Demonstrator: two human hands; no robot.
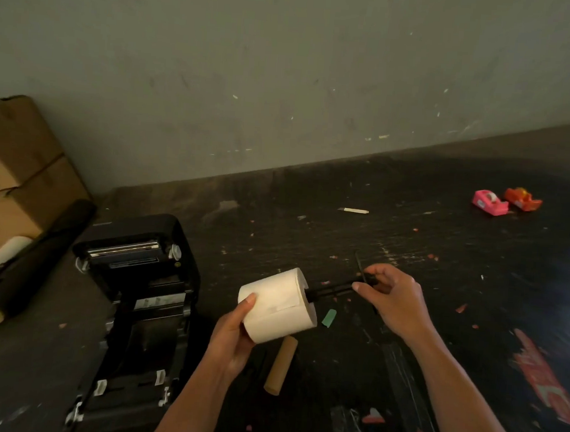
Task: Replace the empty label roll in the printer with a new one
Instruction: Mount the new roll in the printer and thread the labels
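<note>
gripping label roll (pixel 279 305) left hand (pixel 235 333), spindle (pixel 334 288) right hand (pixel 394 296)

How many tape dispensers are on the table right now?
2. A pink tape dispenser and an orange tape dispenser sit touching side by side at the far right of the table, near the wall. No others show.

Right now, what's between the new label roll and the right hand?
Head view: a black spindle rod spans that gap, one end in the label roll core, the other pinched by the right hand.
</note>
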